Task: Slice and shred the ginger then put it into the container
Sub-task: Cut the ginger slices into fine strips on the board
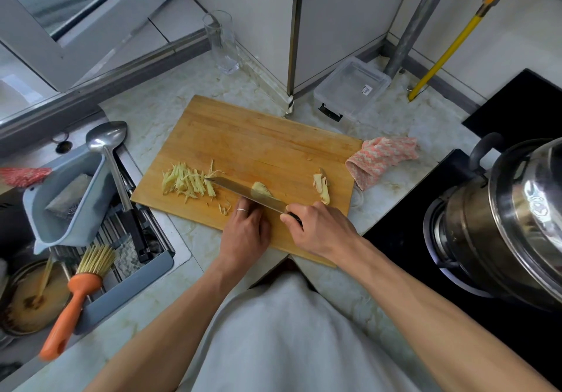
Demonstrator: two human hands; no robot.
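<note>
Three lots of ginger lie on the cutting board [249,136]: a heap of finished shreds [187,182] at the left, a small piece [261,190] under the knife [243,192] in the middle, and an uncut chunk [323,186] at the right. My right hand [319,230] is wrapped round the knife handle, blade laid across the board with its tip reaching the heap. My left hand [244,233] rests on the near side of the blade, fingers bent down toward the small piece; whether they actually pinch it I cannot tell, since the blade hides the contact.

As I judge it, I am mid-shredding, roughly halfway, with nothing yet in the container [352,87], which stands shut with its lid on at the back of the bench [152,102], well apart from the board.

To do this cut well I would keep my left fingertips tucked back behind the knuckles, let the flat of the blade ride against them, and step back in thin, even increments. The piece is small, so it may roll; laying it flat side down should steady it. Short strokes, tip kept low.
</note>
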